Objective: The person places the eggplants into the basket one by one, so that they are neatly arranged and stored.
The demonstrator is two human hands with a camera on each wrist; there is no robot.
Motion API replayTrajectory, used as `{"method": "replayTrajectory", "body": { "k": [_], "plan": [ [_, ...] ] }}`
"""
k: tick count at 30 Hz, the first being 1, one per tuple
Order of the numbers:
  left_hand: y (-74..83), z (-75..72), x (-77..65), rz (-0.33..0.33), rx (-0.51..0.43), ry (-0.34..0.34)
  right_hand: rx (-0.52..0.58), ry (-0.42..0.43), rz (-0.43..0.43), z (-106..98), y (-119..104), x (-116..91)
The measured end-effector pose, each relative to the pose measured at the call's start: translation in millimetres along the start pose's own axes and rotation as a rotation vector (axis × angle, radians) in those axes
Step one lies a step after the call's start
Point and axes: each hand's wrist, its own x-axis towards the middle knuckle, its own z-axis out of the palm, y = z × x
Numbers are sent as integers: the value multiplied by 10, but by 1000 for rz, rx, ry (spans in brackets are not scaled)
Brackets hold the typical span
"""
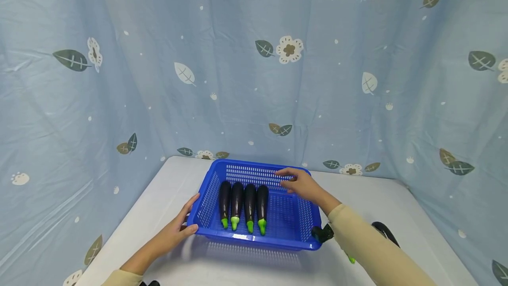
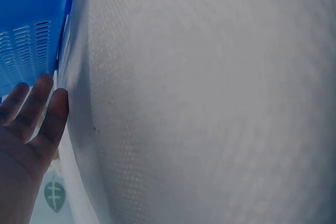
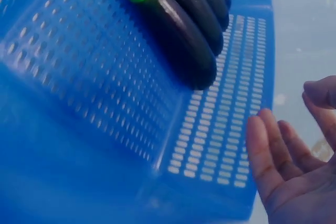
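Observation:
Several dark purple eggplants [image 1: 250,202] with green stems lie side by side in the left half of a blue plastic basket [image 1: 282,213]. My left hand [image 1: 172,231] is at the basket's left side, its fingers spread along the outer wall and the thumb by the front corner. In the left wrist view, extended fingers [image 2: 39,95] come up to the perforated wall. My right hand [image 1: 303,185] hovers over the back right of the basket, empty, with loosely bent fingers. The right wrist view has the eggplants [image 3: 178,40] beyond that hand's fingertips.
Another eggplant [image 1: 386,232] lies on the white table [image 1: 349,189] to the right, partly covered by the right sleeve [image 1: 373,246]. A blue patterned curtain [image 1: 238,114] hangs behind the table and along its sides.

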Motion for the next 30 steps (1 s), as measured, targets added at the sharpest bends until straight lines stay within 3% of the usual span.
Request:
{"method": "replayTrajectory", "body": {
  "k": [13, 25, 30],
  "plan": [
    [-3, 13, -4, 0, 5, 11, 38, 75, 18, -379, 132, -236],
    [21, 9, -9, -13, -3, 11, -6, 145, 33, -576, 279, -408],
    [25, 7, -18, -24, -13, 9, -27, 182, 78, -631, 337, -494]
  ]
}}
